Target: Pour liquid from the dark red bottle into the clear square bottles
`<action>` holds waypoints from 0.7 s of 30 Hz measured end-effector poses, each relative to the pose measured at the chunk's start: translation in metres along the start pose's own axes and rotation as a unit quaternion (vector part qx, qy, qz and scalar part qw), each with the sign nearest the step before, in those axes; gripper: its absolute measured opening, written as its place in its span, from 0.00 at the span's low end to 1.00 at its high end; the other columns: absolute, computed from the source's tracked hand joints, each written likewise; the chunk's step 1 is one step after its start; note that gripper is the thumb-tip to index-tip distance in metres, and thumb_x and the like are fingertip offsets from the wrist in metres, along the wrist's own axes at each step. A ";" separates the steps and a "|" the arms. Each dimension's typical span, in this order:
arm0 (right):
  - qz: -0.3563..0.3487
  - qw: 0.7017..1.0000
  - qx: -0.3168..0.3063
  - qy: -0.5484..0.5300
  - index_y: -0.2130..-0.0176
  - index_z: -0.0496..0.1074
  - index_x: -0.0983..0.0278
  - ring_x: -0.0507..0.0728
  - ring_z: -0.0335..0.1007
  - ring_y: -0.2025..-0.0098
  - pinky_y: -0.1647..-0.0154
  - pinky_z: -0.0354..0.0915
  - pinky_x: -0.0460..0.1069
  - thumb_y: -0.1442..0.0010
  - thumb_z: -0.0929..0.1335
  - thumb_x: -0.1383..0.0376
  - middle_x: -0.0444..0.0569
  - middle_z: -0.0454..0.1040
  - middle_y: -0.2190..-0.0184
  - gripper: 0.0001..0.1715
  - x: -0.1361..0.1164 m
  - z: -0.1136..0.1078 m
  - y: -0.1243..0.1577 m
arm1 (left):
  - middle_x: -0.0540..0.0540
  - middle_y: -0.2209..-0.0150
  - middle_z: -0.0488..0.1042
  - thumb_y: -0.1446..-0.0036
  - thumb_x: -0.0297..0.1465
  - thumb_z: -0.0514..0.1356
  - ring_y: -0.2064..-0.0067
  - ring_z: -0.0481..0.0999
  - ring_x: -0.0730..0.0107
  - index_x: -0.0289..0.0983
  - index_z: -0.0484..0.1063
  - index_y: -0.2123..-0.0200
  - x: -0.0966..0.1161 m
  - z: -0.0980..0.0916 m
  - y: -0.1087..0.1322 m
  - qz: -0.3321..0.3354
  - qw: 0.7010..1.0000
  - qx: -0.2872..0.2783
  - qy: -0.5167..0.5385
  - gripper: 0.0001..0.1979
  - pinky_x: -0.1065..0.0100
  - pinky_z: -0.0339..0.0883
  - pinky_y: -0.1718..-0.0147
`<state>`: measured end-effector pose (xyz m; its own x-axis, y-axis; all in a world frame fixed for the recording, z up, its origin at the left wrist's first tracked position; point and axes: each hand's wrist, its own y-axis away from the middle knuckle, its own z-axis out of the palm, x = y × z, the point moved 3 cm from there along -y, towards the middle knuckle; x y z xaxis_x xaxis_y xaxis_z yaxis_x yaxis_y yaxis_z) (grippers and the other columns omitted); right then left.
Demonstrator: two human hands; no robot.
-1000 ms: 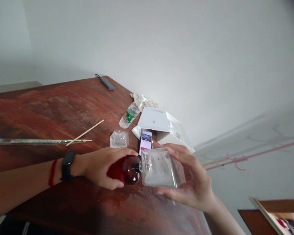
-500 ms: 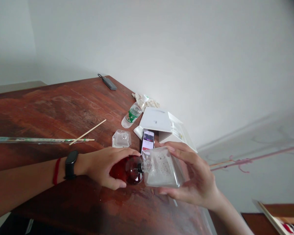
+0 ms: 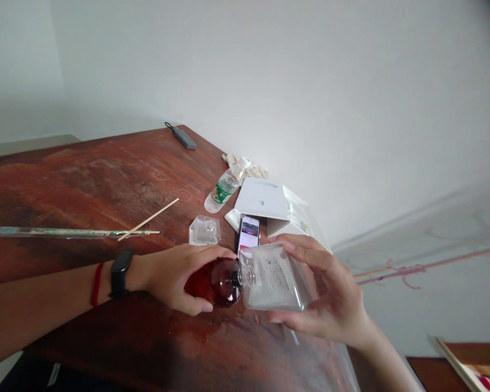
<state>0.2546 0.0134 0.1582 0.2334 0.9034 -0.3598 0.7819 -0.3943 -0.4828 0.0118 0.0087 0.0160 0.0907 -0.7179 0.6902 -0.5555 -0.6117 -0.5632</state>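
Note:
My left hand is wrapped around a dark red bottle that lies tilted with its neck to the right. A clear square-sided bottle is in my right hand, its fingers along the upper and lower sides. The clear bottle's neck meets the red bottle's black mouth, the two held neck to neck above the table. Droplets or bubbles show on the clear wall, with something whitish and cloudy inside. Whether liquid passes between the necks I cannot tell.
Behind the hands on the brown wooden table are a phone, a clear plastic piece, a water bottle and a white box. A thin stick crosses a wrapped stick pack at left. A grey device lies farther back.
The whole view has shifted slightly, moving the scene a little to the right. Both hands keep the same hold, and the two bottles stay neck to neck.

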 end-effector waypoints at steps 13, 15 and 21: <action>0.087 0.977 0.183 -0.065 0.33 0.72 0.54 0.72 0.79 0.36 0.38 0.79 0.66 0.42 0.83 0.50 0.58 0.81 0.39 0.44 0.018 0.018 0.046 | 0.36 0.36 0.77 0.46 0.41 0.74 0.40 0.81 0.40 0.41 0.62 0.29 0.000 -0.004 -0.005 -0.032 0.998 -0.043 0.020 0.44 0.47 0.74 0.38; 0.116 0.972 0.197 -0.059 0.32 0.72 0.55 0.70 0.81 0.37 0.40 0.80 0.62 0.41 0.83 0.48 0.58 0.81 0.39 0.45 0.022 0.024 0.052 | 0.36 0.36 0.77 0.45 0.42 0.74 0.40 0.81 0.42 0.42 0.62 0.29 0.000 -0.005 -0.004 -0.032 0.998 -0.048 0.024 0.44 0.46 0.74 0.37; 0.142 0.965 0.177 -0.129 0.28 0.69 0.51 0.65 0.86 0.45 0.47 0.83 0.54 0.39 0.81 0.46 0.53 0.84 0.41 0.47 0.039 0.039 0.057 | 0.34 0.34 0.72 0.43 0.45 0.73 0.36 0.78 0.40 0.44 0.54 0.26 -0.011 -0.004 0.005 -0.059 0.997 -0.046 0.023 0.47 0.42 0.70 0.34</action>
<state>0.2855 0.0190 0.0852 0.2217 0.6963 -0.6826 0.4509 -0.6939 -0.5614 0.0054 0.0149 0.0077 0.1221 -0.6259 0.7703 -0.6168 -0.6559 -0.4352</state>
